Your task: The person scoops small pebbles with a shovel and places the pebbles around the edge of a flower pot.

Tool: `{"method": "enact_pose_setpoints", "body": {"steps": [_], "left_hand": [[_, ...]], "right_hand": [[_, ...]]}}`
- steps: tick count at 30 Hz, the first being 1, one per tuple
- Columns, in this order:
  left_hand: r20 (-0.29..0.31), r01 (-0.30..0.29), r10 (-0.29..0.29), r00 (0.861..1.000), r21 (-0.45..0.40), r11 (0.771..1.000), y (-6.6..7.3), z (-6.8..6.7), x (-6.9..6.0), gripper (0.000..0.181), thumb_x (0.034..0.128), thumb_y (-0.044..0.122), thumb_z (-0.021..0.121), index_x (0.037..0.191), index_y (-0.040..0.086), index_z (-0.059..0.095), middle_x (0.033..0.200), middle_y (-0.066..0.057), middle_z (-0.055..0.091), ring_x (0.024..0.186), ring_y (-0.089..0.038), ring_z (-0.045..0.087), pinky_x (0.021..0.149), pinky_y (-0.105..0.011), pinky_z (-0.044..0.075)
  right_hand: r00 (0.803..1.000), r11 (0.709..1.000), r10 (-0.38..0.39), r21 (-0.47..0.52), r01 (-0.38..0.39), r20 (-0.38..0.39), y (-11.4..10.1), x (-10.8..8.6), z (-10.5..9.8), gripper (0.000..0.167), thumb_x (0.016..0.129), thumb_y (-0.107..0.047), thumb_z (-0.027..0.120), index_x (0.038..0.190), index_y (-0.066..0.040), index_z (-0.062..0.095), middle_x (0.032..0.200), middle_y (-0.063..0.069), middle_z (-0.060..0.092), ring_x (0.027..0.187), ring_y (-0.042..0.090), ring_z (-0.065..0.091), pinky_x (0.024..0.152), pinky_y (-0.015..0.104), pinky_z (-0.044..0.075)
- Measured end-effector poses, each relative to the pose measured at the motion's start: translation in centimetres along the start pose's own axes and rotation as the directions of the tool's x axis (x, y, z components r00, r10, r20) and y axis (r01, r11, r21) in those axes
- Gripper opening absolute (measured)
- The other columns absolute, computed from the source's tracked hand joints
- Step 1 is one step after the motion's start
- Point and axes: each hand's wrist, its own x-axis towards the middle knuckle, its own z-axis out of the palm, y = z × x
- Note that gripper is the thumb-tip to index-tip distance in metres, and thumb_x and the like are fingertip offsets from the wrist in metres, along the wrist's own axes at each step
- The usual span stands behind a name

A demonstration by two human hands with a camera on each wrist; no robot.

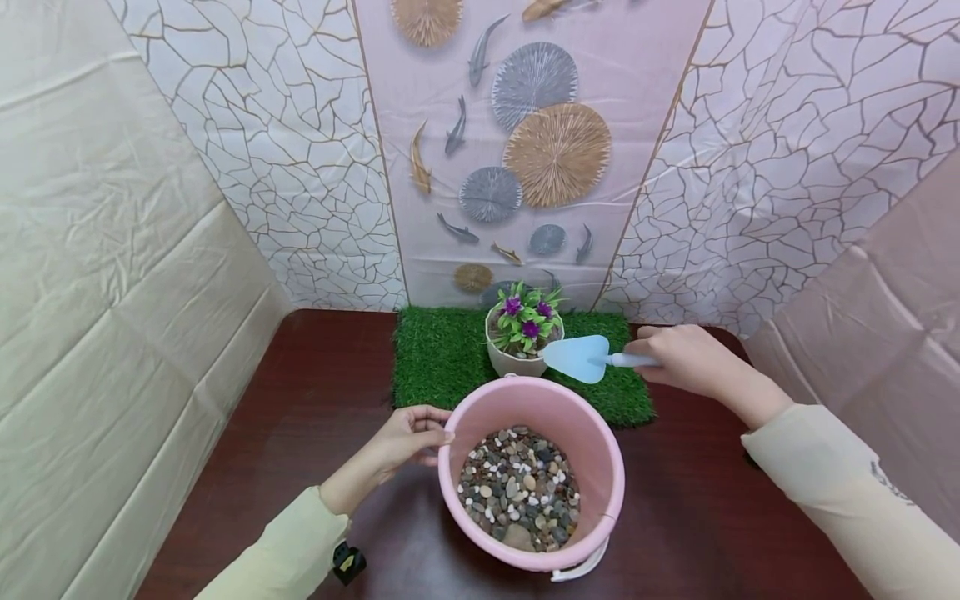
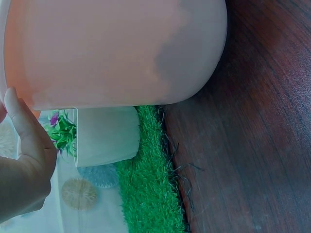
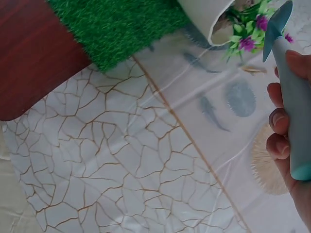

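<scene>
A pink bucket (image 1: 611, 467) holds mixed pebbles (image 1: 517, 487) in grey, brown and white. My left hand (image 1: 401, 437) pinches its left rim, the thumb on top and the other fingers outside; the left wrist view shows the bucket's side (image 2: 107, 53) close up. With my right hand (image 1: 686, 360) I grip the handle (image 3: 299, 111) of a light blue trowel (image 1: 581, 358). Its blade points left, the tip at the right rim of a white flowerpot (image 1: 513, 364). Purple flowers (image 1: 530, 328) and green leaves rise from the pot, with small stones around their base.
The pot stands on a strip of artificial grass (image 1: 435, 350) behind the bucket, along the back of a dark wooden table (image 1: 285, 467). Patterned sheets (image 1: 300, 150) hang behind and at the sides. A white bucket handle (image 1: 581, 568) hangs at the front. A small black object (image 1: 348, 562) is by the left sleeve.
</scene>
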Motion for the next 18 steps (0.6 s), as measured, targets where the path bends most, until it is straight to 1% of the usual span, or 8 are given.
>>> {"method": "enact_pose_setpoints", "body": {"steps": [4, 7, 13, 15, 18], "left_hand": [[0.002, -0.002, 0.002, 1.000, 0.004, 1.000, 0.0, 0.0, 0.0, 0.043, 0.0828, 0.002, 0.063, 0.121, -0.012, 0.051, 0.076, 0.005, 0.062, 0.069, -0.008, 0.062, 0.056, -0.016, 0.057], [0.004, -0.001, 0.001, 1.000, 0.009, 1.000, 0.0, 0.0, 0.0, 0.043, 0.0830, 0.003, 0.063, 0.122, -0.012, 0.051, 0.077, 0.005, 0.062, 0.069, -0.007, 0.062, 0.056, -0.016, 0.057], [0.007, 0.002, -0.002, 1.000, 0.015, 1.000, 0.0, 0.0, 0.1, 0.043, 0.0831, 0.003, 0.063, 0.122, -0.012, 0.051, 0.077, 0.004, 0.061, 0.068, -0.006, 0.061, 0.057, -0.017, 0.057], [0.008, 0.003, -0.003, 1.000, 0.013, 1.000, 0.0, 0.0, 0.1, 0.044, 0.0830, 0.003, 0.063, 0.122, -0.012, 0.051, 0.077, 0.004, 0.061, 0.068, -0.006, 0.061, 0.057, -0.017, 0.057], [0.010, 0.003, -0.003, 1.000, 0.010, 1.000, 0.0, 0.0, 0.1, 0.044, 0.0829, 0.003, 0.064, 0.122, -0.012, 0.051, 0.077, 0.005, 0.061, 0.068, -0.006, 0.061, 0.057, -0.017, 0.057]], "right_hand": [[0.999, 1.000, -0.026, 0.004, 0.026, -0.022, -0.7, -0.1, 0.1, 0.016, 0.071, -0.007, 0.075, 0.081, -0.017, 0.069, 0.068, -0.008, 0.051, 0.053, 0.006, 0.041, 0.044, 0.025, 0.038], [0.999, 1.000, -0.032, -0.002, 0.032, -0.030, -1.2, -0.1, 0.1, 0.016, 0.071, -0.007, 0.076, 0.082, -0.016, 0.069, 0.067, -0.008, 0.049, 0.052, 0.004, 0.037, 0.044, 0.022, 0.035], [0.999, 0.999, -0.039, 0.012, 0.039, -0.034, -1.9, -0.4, 0.0, 0.019, 0.070, -0.008, 0.078, 0.087, -0.013, 0.072, 0.069, -0.007, 0.051, 0.053, 0.002, 0.038, 0.045, 0.019, 0.037], [0.997, 0.998, -0.058, 0.022, 0.059, -0.045, -2.2, -0.4, -0.1, 0.020, 0.070, -0.008, 0.078, 0.088, -0.014, 0.072, 0.070, -0.007, 0.052, 0.052, 0.001, 0.038, 0.045, 0.018, 0.037], [0.992, 0.991, -0.119, 0.048, 0.122, -0.051, -2.9, -0.3, -0.1, 0.021, 0.069, -0.007, 0.077, 0.088, -0.014, 0.072, 0.070, -0.009, 0.052, 0.053, -0.001, 0.038, 0.045, 0.017, 0.038]]}}
